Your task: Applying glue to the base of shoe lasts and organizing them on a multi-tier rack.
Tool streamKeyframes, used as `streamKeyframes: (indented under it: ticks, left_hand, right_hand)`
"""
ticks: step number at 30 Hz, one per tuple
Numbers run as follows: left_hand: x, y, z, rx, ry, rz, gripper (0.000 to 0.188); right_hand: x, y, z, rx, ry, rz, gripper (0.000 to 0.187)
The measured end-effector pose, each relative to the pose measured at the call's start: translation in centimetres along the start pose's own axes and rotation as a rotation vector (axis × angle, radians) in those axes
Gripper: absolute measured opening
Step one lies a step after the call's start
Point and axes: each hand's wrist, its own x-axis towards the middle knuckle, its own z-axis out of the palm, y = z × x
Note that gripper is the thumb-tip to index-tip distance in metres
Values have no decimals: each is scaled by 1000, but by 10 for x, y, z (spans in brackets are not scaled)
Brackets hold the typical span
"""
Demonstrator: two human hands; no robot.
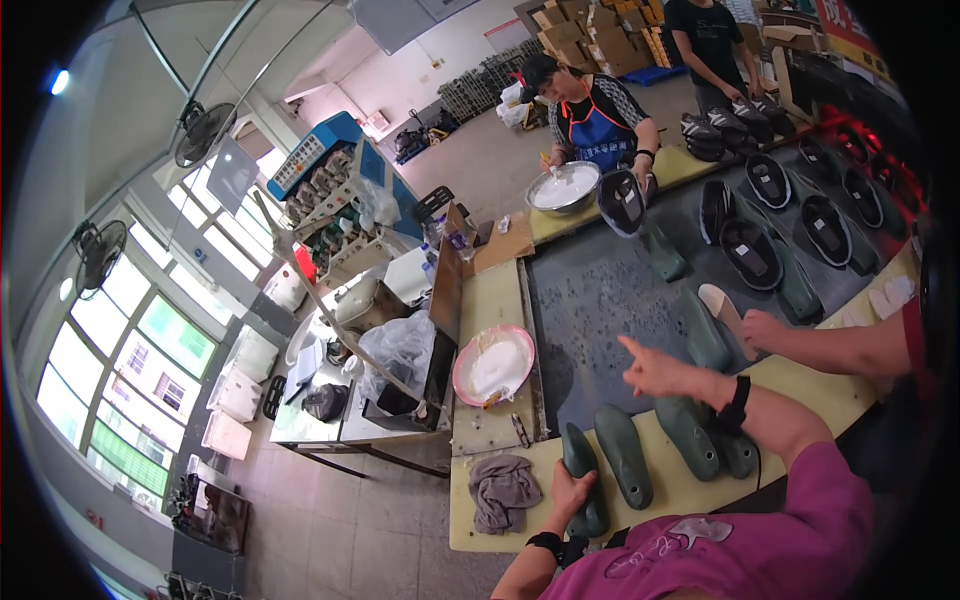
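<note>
Yellow ledge (543, 462), left fingers (568, 480) clasping smooth shoe last (578, 450)

Over my remote feed I see 2 dark fans (205, 135) near tall windows (155, 375), a blue machine (330, 150) behind a white table (300, 428) bearing crumpled clear plastic (400, 348), and, far back, stacked cardboard boxes (606, 45) near a blue pallet (655, 75)

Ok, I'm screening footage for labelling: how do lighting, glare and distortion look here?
Head view: fisheye bends straight edges, with black around the rim; windows partly wash out to white; a lamp glares upper left; red light tints the far-right shoes; the left hand and its green shoe last look fairly sharp.
</note>
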Motion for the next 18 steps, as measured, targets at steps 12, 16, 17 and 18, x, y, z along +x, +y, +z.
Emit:
streamKeyframes:
  ticks: [12, 16, 17, 18]
  left_hand:
    - [8, -2, -2, -28, -16, -20, 57]
    - [6, 7, -1, -22, -10, -21, 56]
    - [6, 2, 0, 20, 7, -18, 56]
    - [7, 3, 1, 61, 24, -11, 56]
  right_hand:
    - [80, -133, -72, -170, 191, -243, 67]
    - [99, -158, -87, -180, 198, -243, 69]
    - [102, -164, -87, -208, 196, -235, 69]
    - [105, -167, -89, -209, 200, -238, 69]
